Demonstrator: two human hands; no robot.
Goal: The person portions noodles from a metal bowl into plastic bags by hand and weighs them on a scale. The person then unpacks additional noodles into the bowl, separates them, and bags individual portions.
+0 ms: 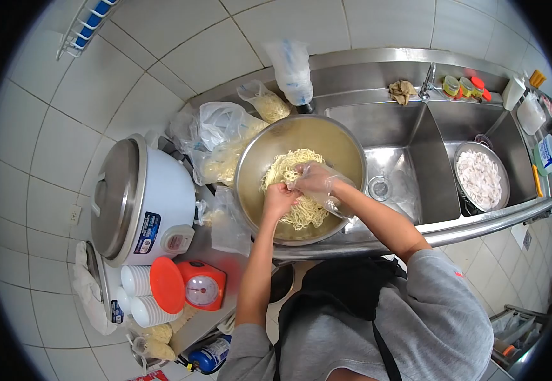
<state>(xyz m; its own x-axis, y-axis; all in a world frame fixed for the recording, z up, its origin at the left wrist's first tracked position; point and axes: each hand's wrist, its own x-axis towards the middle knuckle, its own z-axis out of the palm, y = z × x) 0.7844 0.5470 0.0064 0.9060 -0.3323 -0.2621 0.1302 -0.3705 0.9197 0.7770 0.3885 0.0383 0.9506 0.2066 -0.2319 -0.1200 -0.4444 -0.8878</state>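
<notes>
A large steel mixing bowl (248, 184) holds a heap of pale yellow noodles (308, 216). Over the heap, my right hand (314, 180) wears a loose clear plastic glove, its fingers curled down onto some of the noodles. My left hand (280, 199) is bare and meets the right one from the left, with its fingers pinched together. What the left fingers hold is hidden where the two hands touch. The glove's wide cuff (339, 203) hangs around my right wrist.
Left of the bowl lie plastic bags of noodles (222, 165), a rice cooker (146, 203) and a red dial scale (203, 287). On the right, a double sink (393, 184) contains a bowl of whitish pieces (479, 181). A wrapped plastic bundle (290, 73) stands behind the bowl.
</notes>
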